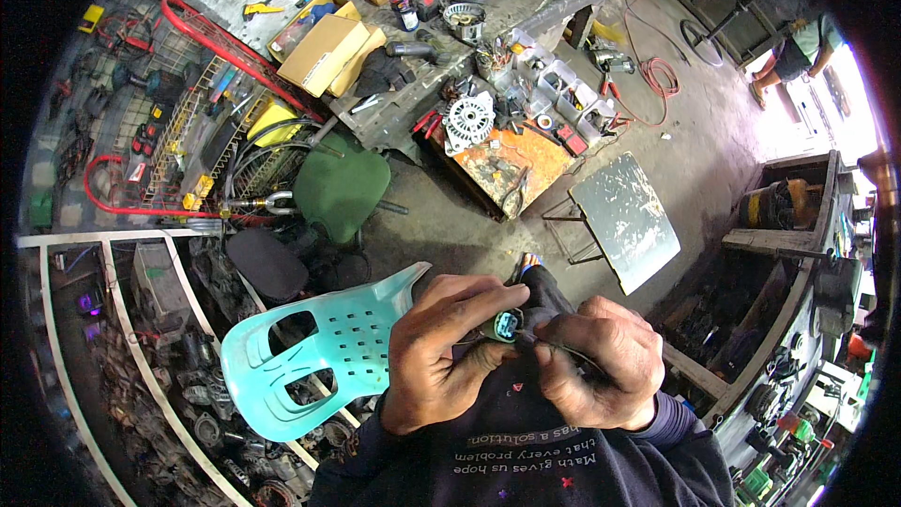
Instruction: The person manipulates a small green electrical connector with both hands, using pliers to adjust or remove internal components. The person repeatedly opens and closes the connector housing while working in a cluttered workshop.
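Note:
Close in front of my chest, my left hand (pixel 436 357) is closed, its thumb and fingers gripping a small round electrical connector (pixel 506 326) with a teal-blue face. My right hand (pixel 605 361) is closed in a pinch just to its right. Between its thumb and forefinger runs a thin, dark, wire-like piece (pixel 580 353). One end of that piece points toward the connector's face; whether it touches or goes in, I cannot tell. The fingers hide the rest of both things.
A turquoise plastic chair (pixel 361 343) stands at my left, with a green chair (pixel 343 190) beyond it. Ahead, a low workbench (pixel 507 174) bears an alternator (pixel 467 122), pliers and parts bins. A worn stool (pixel 627 221) stands to its right. Far right, another person (pixel 798 52) bends near the doorway.

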`<state>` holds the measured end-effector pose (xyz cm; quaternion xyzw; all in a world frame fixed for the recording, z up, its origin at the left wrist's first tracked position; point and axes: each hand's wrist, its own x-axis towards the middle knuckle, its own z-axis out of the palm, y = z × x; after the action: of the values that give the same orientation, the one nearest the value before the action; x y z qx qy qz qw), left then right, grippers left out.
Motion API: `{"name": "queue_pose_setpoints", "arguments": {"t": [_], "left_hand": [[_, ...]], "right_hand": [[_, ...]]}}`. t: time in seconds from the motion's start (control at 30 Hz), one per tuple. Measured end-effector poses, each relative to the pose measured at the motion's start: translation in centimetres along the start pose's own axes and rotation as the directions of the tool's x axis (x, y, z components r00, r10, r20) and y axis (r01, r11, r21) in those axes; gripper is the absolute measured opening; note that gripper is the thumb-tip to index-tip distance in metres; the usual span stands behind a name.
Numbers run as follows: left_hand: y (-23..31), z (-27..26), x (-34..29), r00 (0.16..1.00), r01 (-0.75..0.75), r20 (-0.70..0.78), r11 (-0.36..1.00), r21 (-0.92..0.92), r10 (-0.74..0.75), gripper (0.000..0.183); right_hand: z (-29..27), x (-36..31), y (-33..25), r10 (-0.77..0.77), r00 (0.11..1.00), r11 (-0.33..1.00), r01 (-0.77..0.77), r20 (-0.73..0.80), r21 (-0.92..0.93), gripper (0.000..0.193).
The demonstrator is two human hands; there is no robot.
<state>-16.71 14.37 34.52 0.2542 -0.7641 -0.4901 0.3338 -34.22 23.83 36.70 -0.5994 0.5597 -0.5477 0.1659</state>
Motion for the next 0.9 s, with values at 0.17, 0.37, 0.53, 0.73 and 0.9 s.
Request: {"name": "queue_pose_setpoints", "arguments": {"t": [0.17,0.37,0.53,0.73,0.9], "left_hand": [[-0.1,0.6,-0.5,0.992,-0.004,-0.125,0.999,-0.040,-0.001,0.045],[0.7,0.4,-0.4,0.994,0.004,-0.113,1.000,0.031,-0.001,0.046],[0.9,0.3,-0.4,0.998,0.045,-0.048,0.998,0.035,-0.044,0.045],[1.4,0.6,-0.1,0.998,0.036,-0.044,0.997,0.066,-0.033,0.049],[2.3,1.0,0.0,0.999,0.030,-0.038,0.990,0.141,-0.025,0.053]], "right_hand": [[-0.1,0.2,-0.4,-0.090,0.996,0.996,0.090,-0.012,-0.012,0.015],[-0.1,-0.1,-0.2,-0.132,0.991,0.991,0.132,-0.028,0.008,0.023],[0.1,-0.7,0.3,-0.162,0.983,0.986,0.158,-0.087,-0.046,0.034],[0.0,-1.0,0.4,-0.352,0.933,0.917,0.329,-0.070,-0.224,0.032],[-0.4,-0.9,0.1,-0.456,0.890,0.837,0.436,0.021,-0.330,0.035]]}}
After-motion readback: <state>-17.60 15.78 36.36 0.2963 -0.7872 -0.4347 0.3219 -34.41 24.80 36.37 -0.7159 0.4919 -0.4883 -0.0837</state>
